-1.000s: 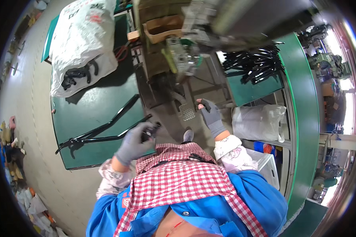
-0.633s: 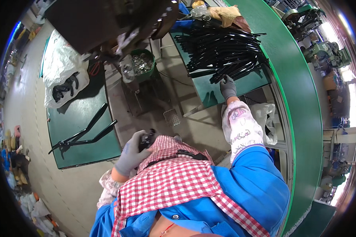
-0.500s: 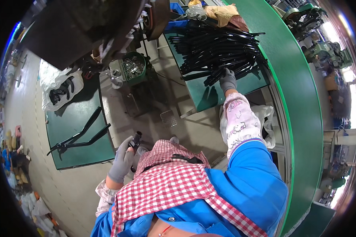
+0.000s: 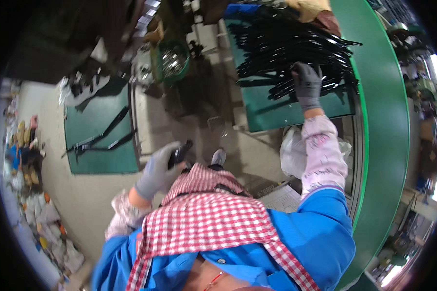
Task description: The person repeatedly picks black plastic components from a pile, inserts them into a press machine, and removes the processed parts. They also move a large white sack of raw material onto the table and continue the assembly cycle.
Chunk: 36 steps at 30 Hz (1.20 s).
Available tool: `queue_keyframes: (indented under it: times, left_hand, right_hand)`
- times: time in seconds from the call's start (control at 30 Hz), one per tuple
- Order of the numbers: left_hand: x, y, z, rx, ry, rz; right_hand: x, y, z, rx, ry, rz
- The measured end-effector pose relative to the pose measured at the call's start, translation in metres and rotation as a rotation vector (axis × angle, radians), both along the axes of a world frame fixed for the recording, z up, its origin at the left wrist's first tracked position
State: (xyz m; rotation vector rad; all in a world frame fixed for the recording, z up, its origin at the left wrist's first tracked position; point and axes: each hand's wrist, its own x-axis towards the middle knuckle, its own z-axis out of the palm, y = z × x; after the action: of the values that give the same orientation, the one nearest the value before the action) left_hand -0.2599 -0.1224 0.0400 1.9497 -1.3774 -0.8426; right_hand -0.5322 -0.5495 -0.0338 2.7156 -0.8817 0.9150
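The left hand [image 4: 155,172] held a small black part [image 4: 180,154] in curled fingers. The right hand [image 4: 308,86] was at the black tubes [image 4: 291,48] heaped on the green surface [image 4: 264,116], finger grip unclear; separating tubes gently seemed wise.

Grey gloves [image 4: 150,179] cover the left hand [image 4: 156,169] and the right hand [image 4: 307,86]. Nearer come loose, pale pink sleeve covers [image 4: 323,155] — the right one printed with dark-lined figures — and a bright blue shirt [image 4: 320,233] with a small button [image 4: 221,261]. Over it lies a red-and-white checked apron [image 4: 209,218] with matching straps [image 4: 294,264]. A red cord [image 4: 214,280] shows at the neck, a pale shoe [image 4: 218,156] farther off.
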Motion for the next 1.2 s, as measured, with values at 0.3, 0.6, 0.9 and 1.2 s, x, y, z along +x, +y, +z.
queue_keyframes:
  times: [0.3,0.6,0.9,1.2]
  left_hand:
    - [0.040,-0.032,0.072,-0.165,-0.276,-0.256]
    - [0.069,0.003,0.092,-0.225,-0.368,-0.293]
    - [0.119,0.013,0.083,-0.174,-0.600,-0.326]
    - [0.176,-0.004,0.080,-0.311,-0.927,-0.376]
  right_hand:
    - [0.072,0.190,0.160,0.335,0.213,0.574]
    - [0.116,0.232,0.174,0.308,0.418,0.608]
    - [0.197,0.256,0.189,0.184,0.694,0.636]
    - [0.251,0.250,0.158,0.327,0.572,0.527]
